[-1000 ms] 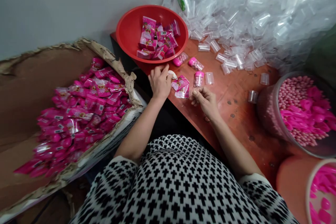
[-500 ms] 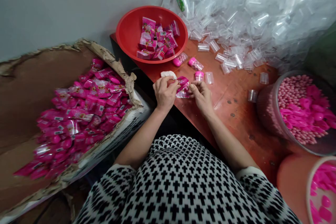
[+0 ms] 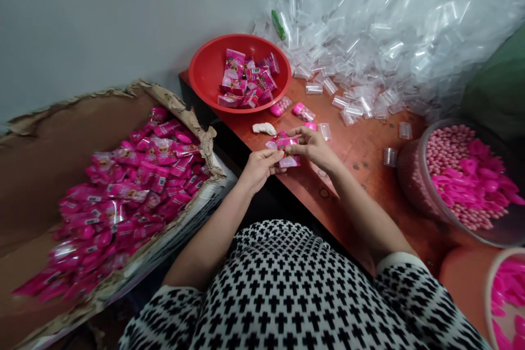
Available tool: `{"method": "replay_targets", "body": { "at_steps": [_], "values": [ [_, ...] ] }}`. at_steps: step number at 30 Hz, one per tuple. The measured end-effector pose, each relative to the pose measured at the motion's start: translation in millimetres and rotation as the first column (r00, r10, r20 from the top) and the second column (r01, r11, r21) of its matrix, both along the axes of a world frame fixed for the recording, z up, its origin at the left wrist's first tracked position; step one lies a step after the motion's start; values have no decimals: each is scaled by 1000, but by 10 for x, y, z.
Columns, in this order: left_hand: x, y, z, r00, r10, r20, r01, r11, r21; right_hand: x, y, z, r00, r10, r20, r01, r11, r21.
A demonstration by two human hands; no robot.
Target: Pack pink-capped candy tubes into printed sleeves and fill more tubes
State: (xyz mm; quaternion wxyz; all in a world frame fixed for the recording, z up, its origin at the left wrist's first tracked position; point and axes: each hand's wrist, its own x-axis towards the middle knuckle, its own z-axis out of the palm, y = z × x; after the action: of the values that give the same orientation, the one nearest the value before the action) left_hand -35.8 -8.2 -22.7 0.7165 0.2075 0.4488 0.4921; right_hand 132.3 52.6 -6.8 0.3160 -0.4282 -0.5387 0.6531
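Observation:
Both hands pinch one small pink packet [image 3: 286, 150] just above the brown table [image 3: 361, 175] near its front edge. My left hand [image 3: 259, 167] grips the packet's lower left corner. My right hand [image 3: 314, 146] holds its top right edge with fingers closed. A white lump [image 3: 264, 128] lies on the table just beyond the hands. Two small clear vials with pink caps [image 3: 303, 112] lie beyond that, near a red bowl [image 3: 205, 74] holding several pink packets.
A torn cardboard box [image 3: 49, 136] full of pink packets stands at the left. A heap of clear plastic vials [image 3: 389, 27] fills the back right. A clear tub [image 3: 414, 175] of pink beads and pink caps sits at the right, another container [image 3: 492, 290] below it.
My left hand left the white lump and joined the right hand on a pink packet. Both hands then lifted it toward me. The camera tilted, shifting the scene downward.

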Motion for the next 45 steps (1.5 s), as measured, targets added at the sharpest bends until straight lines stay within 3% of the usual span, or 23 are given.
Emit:
{"method": "replay_targets", "body": {
  "at_steps": [3,6,8,10,14,19,21,23,26,28,30,32,35,45],
  "values": [
    [-7,-32,21,995,96,-5,-96,994,-46,-8,253,19,942,24,335,-122,954,275],
    [-18,-48,27,976,217,-2,-217,973,-84,-87,575,34,692,-203,693,-327,767,552],
    [-37,-45,41,955,295,18,-291,950,-114,-157,772,26,508,-274,816,-511,667,542],
    [-62,-33,65,932,361,32,-352,922,-162,-223,927,-1,395,-278,876,-636,605,479],
    [-101,4,99,893,442,89,-414,882,-226,-299,1123,-74,323,-310,894,-741,505,443],
    [-117,33,98,836,521,173,-473,843,-255,-253,1173,-50,372,-344,862,-748,439,498],
    [-126,37,109,815,547,192,-489,827,-278,-185,1029,10,416,-365,833,-698,459,550],
    [-133,43,122,804,558,207,-487,817,-309,-106,745,77,485,-393,782,-575,530,623],
    [-119,62,126,778,587,224,-494,792,-359,-34,121,144,705,-393,590,-189,698,691],
    [-84,76,117,750,612,250,-512,777,-366,-49,-309,148,874,-254,414,3,855,518],
    [-32,82,111,735,612,291,-513,783,-353,-110,-645,121,941,-169,294,77,950,302],
    [26,76,120,733,598,323,-503,797,-334,-184,-841,79,952,-201,231,158,968,193],
    [106,41,164,750,565,345,-474,822,-315,-257,-912,30,936,-278,215,242,954,177],
    [198,-48,189,838,442,321,-430,896,-110,-243,-869,-66,952,-266,150,241,956,169]
  ]
}}
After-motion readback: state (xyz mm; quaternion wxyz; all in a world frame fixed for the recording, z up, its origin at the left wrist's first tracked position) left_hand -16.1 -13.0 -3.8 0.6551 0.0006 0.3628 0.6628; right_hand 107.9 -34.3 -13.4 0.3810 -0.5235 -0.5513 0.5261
